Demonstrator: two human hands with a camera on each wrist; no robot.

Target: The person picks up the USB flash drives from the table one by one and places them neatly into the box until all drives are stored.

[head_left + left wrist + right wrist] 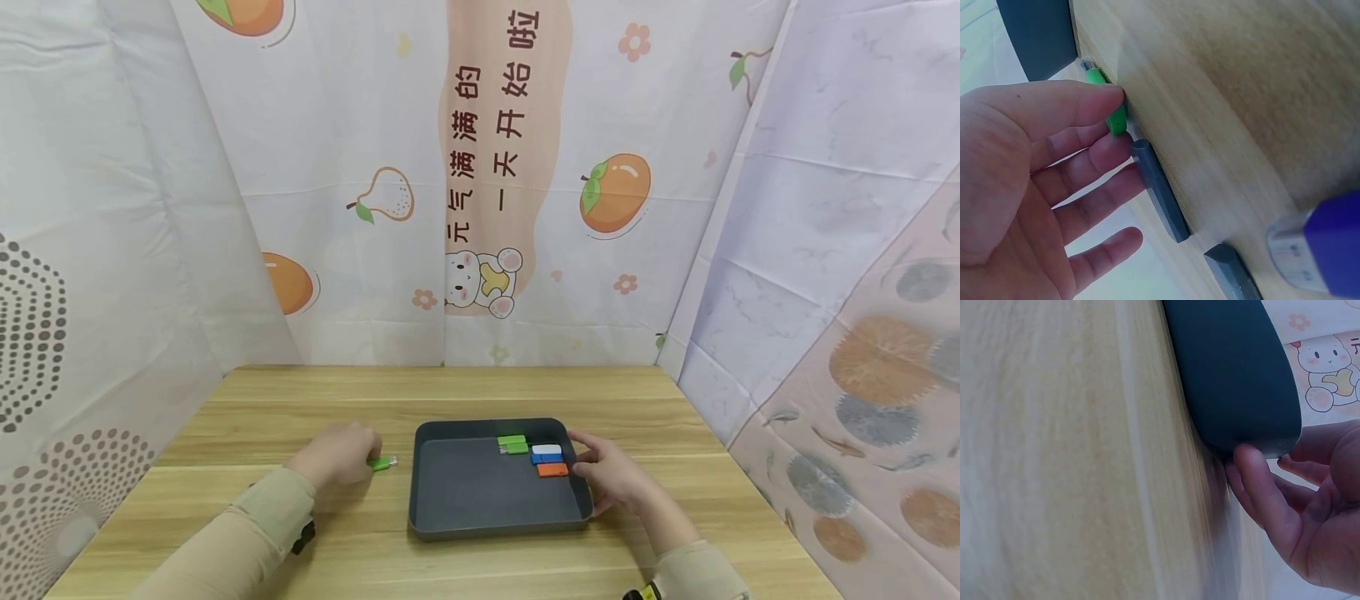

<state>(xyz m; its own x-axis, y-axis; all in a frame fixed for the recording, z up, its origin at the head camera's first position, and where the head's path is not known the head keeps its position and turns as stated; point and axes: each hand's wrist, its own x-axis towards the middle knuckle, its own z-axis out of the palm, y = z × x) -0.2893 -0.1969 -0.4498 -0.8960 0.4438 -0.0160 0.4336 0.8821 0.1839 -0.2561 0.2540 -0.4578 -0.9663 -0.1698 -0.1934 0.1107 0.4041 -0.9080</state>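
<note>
My left hand [345, 454] pinches a green USB stick [382, 463] between thumb and fingers, just left of the dark grey tray [480, 530]. In the left wrist view the green stick [1116, 120] touches or nearly touches the tabletop, its metal plug pointing toward the tray. My right hand [611, 473] grips the tray's right side, with the thumb [1252, 465] against the outer wall. Inside the tray, by its right wall, lie green USB sticks [512, 440], a white one [546, 449], a blue one [551, 458] and an orange one [552, 470].
Two dark grey sticks [1161, 190] lie on the wooden table [525, 571] beside my left hand. A purple-blue object with a clear end [1335, 244] is close to the left wrist camera. Printed curtains [360, 275] hang behind and beside the table.
</note>
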